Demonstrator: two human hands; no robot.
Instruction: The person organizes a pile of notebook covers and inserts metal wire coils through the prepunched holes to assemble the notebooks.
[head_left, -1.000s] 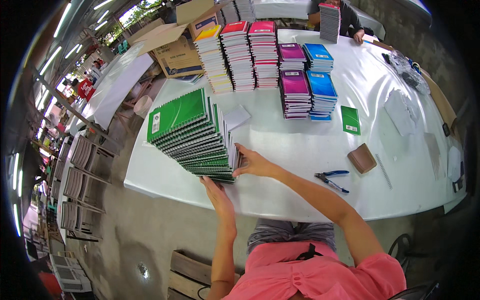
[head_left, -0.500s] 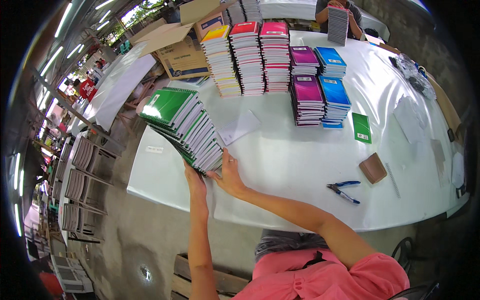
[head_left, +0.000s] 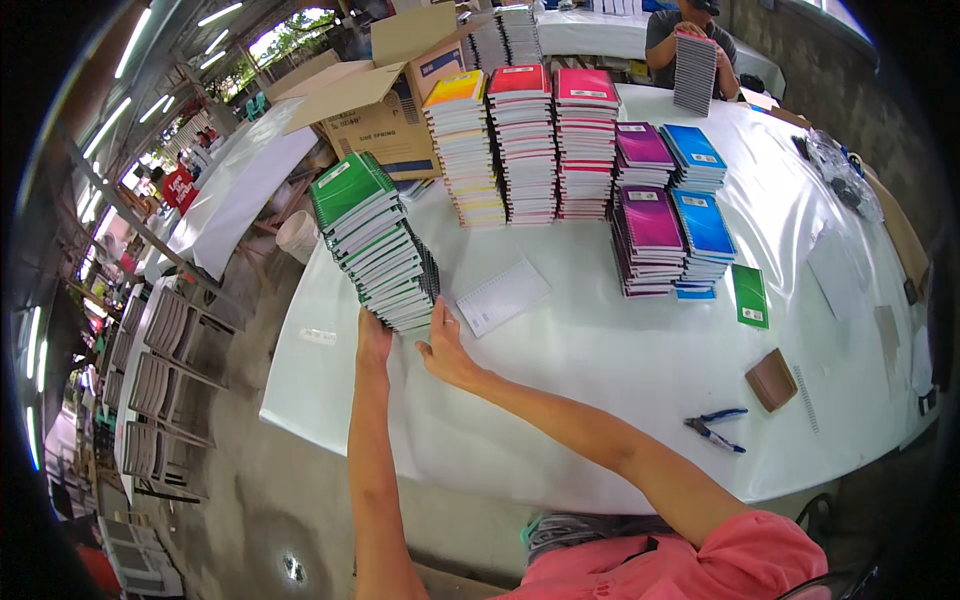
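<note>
A tall stack of green spiral notebooks [head_left: 375,250] leans left at the left side of the table, its lower end between my two hands. My left hand [head_left: 374,338] holds the lower left side, with most of its fingers hidden behind the stack. Against the lower right side presses my right hand [head_left: 447,348], its thumb pointing left. A printed paper sheet [head_left: 503,296] lies just right of the stack. Behind it stand tall piles of yellow notebooks [head_left: 462,150], red notebooks [head_left: 521,145] and pink notebooks [head_left: 586,145].
Purple notebooks [head_left: 652,220] and blue notebooks [head_left: 706,225] stand in shorter piles, near a single green notebook [head_left: 750,296]. Pliers [head_left: 716,428], a brown block-like object [head_left: 771,380] and a loose spiral coil [head_left: 806,399] lie at right. An open cardboard box [head_left: 385,135] stands behind; a person [head_left: 694,50] handles notebooks across the table.
The green stack has turned and come more upright in my hands, its spiral edges now facing right. My view has shifted, so the table's things appear lower and farther right.
</note>
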